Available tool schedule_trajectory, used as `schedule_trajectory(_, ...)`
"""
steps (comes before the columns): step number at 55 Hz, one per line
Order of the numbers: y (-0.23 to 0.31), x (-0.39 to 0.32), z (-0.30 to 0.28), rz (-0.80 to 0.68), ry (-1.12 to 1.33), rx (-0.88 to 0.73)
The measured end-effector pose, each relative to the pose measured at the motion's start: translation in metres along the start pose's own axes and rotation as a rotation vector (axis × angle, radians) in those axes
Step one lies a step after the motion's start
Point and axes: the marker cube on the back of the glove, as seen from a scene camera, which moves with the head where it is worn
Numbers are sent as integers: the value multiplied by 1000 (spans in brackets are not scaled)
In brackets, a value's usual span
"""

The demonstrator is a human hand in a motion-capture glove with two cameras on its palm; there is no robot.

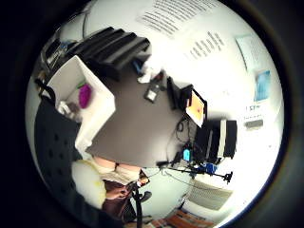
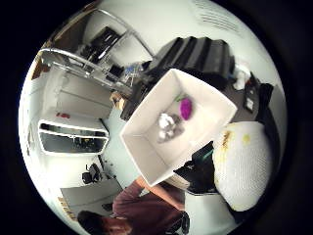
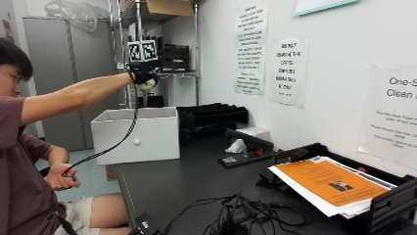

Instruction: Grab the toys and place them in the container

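My gloved right hand is raised high above the white container at the table's far left end. Its fingers grip a white plush toy with yellow spots. That plush toy bulges close to the palm in the thumb side view and shows again as the plush toy in the little finger side view. Far below the palm, the open container holds a magenta toy and a grey and white toy. The container and magenta toy also appear in the little finger side view.
Black stacked paper trays stand against the wall behind the container. A white crumpled object and a black flat device lie mid-table. Orange papers sit in a tray at the right. A metal shelf rises behind the container.
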Motion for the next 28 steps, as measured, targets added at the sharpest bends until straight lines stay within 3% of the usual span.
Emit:
schedule_trajectory(18,-19,-90,42,-269,-107,125)
schedule_trajectory(28,-28,-111,72,-258,-71,77)
